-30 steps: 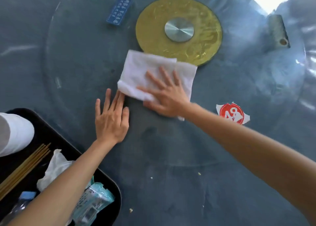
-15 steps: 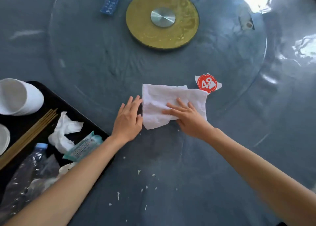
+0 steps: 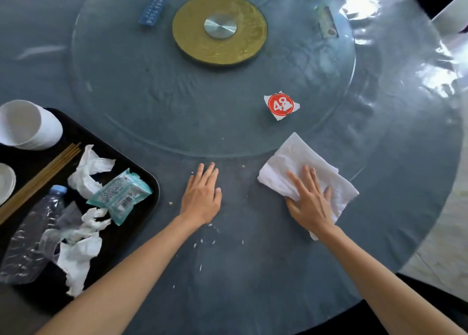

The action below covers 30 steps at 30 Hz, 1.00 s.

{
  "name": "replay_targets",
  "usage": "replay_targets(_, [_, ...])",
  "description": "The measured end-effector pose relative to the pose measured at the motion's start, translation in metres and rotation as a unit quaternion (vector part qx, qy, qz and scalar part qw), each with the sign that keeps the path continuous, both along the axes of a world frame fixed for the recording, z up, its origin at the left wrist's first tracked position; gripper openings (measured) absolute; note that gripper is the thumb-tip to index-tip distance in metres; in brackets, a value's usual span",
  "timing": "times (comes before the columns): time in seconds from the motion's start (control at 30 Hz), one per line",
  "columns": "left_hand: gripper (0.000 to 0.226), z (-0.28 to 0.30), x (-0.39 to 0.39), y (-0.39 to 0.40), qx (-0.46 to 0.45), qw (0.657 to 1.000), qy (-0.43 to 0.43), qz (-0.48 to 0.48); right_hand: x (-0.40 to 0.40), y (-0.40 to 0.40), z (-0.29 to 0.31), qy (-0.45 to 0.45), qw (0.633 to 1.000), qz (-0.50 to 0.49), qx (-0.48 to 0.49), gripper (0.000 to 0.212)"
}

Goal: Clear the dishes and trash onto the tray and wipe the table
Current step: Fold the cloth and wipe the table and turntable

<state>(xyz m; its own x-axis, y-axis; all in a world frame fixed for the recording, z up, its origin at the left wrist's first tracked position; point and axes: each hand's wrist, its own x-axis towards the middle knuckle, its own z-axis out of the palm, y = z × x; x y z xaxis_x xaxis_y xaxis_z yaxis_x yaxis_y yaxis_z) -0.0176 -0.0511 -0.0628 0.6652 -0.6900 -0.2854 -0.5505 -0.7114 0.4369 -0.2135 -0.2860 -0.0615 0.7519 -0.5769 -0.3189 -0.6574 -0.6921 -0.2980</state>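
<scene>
My right hand [image 3: 309, 203] presses flat, fingers straight, on a folded white cloth [image 3: 296, 162] lying on the grey-blue round table [image 3: 253, 271], just outside the glass turntable's rim [image 3: 162, 144]. Palm down on the table to the left lies my left hand [image 3: 201, 195], holding nothing. A black tray [image 3: 141, 213] at the left carries stacked white bowls [image 3: 27, 124], chopsticks [image 3: 43, 177], a crushed plastic bottle [image 3: 30, 233], crumpled tissues [image 3: 86, 170] and a teal wrapper [image 3: 120, 195]. Small white crumbs [image 3: 205, 241] dot the table near my left wrist.
On the glass turntable lie a red-and-white "48" paper tag [image 3: 281, 104], a blue packet [image 3: 151, 10] and a small greenish holder [image 3: 328, 22]. A gold disc with a metal hub [image 3: 219, 28] marks its centre. The table's edge curves away at the right.
My right hand has slid the cloth toward me and to the right, off the turntable onto the outer table. My left hand moved toward me along with it; the two are now farther apart.
</scene>
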Motion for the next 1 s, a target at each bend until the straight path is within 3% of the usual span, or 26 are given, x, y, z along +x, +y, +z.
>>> replay_targets(0.2, [0.064, -0.015, -0.004, 0.022, 0.05, 0.998, -0.032, -0.037, 0.052, 0.019, -0.017, 0.047, 0.995, -0.082, 0.003, 0.06])
replay_targets(0.33, [0.065, -0.016, 0.0, 0.03, 0.047, 0.997, -0.03, -0.06, 0.074, 0.056, -0.021, 0.06, 0.995, -0.074, 0.016, 0.057])
replay_targets(0.53, [0.078, -0.01, 0.006, 0.051, 0.028, 0.998, -0.006, -0.05, 0.11, 0.116, -0.015, 0.04, 0.998, 0.026, 0.045, 0.054])
replay_targets(0.8, [0.096, 0.015, 0.002, 0.068, -0.099, 0.992, 0.019, 0.077, 0.118, 0.149, -0.012, 0.031, 0.98, 0.18, 0.074, 0.052])
replay_targets(0.87, [0.098, 0.019, 0.007, 0.072, -0.076, 0.996, -0.014, 0.054, 0.11, 0.146, -0.008, 0.031, 0.971, 0.215, 0.096, 0.049])
replay_targets(1.0, [0.081, 0.023, 0.009, 0.08, -0.012, 0.993, -0.075, -0.087, 0.093, 0.138, 0.007, 0.038, 0.949, 0.268, 0.165, 0.045])
